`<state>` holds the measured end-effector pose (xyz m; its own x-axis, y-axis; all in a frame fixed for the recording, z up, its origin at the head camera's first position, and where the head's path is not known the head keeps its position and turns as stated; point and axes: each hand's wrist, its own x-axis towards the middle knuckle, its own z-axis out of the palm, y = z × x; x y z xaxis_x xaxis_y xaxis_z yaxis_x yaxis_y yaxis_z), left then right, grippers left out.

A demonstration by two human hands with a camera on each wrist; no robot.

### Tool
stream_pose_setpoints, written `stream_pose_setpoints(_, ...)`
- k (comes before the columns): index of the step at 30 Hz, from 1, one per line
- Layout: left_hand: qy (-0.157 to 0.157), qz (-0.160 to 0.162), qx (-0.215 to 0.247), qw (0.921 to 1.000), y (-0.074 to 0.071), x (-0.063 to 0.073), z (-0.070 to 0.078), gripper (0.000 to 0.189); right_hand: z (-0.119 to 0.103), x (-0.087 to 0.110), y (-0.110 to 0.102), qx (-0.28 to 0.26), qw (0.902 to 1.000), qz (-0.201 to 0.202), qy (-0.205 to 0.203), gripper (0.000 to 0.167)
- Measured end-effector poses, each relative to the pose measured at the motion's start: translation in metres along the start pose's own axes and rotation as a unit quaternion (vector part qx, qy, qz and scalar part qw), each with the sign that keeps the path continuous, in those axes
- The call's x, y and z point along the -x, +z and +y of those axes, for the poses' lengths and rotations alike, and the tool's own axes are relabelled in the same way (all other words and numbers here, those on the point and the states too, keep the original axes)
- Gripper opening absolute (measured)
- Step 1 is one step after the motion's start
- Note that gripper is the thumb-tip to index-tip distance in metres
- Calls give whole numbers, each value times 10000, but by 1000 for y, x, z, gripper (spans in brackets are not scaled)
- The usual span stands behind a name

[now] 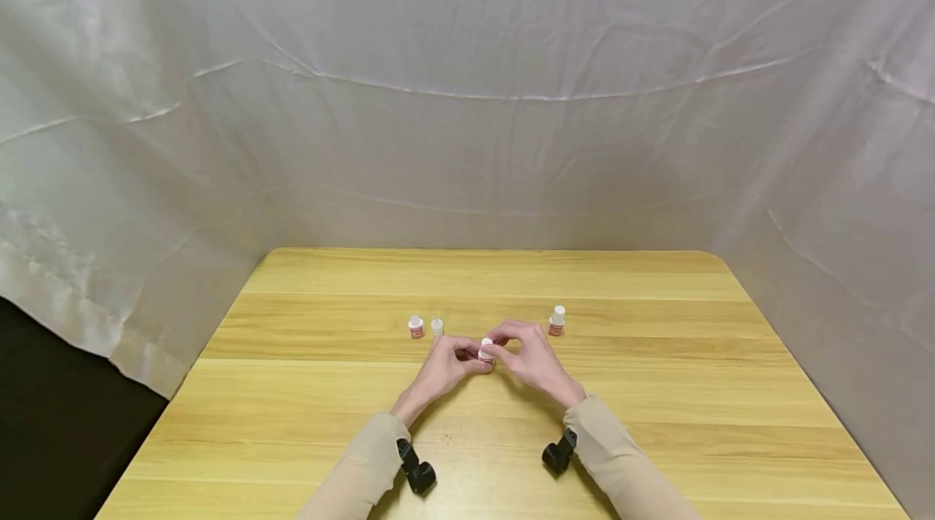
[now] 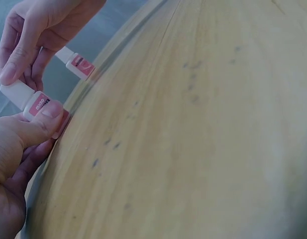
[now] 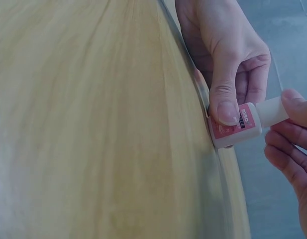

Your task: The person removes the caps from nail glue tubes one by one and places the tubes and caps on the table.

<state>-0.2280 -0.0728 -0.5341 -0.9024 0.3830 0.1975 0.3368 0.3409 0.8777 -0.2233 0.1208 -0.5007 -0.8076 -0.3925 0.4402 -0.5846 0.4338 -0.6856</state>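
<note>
Near the middle of the table, a small white glue bottle with a pink label stands upright between both hands. My left hand grips its body between thumb and fingers, the thumb lying over the label. On the bottle's white cap, my right hand has a pinch of thumb and fingers. The cap sits on the bottle in both wrist views; whether it is loose cannot be told. Part of the label is hidden under the left thumb.
A capped glue bottle stands beyond my right hand. Behind my left hand are an uncapped-looking bottle and a small white piece, possibly its cap. The wooden table is bordered by pale curtains.
</note>
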Motion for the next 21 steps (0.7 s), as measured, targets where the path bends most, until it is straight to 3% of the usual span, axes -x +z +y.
stream_pose_setpoints(7, 28, -8, -10, 10000, -1, 0, 0, 21, -4, 0, -2, -77, 9998, -188, 20, 8)
stream_pose_setpoints(15, -81, 7, -29, 10000, 0, 1, 1, 21, 2, 0, 1, -98, 9998, 2, 194, 11)
stream_pose_setpoints(21, -22, 7, -52, 10000, -1, 0, 1, 23, 3, 0, 3, -41, 9999, 83, 66, 10)
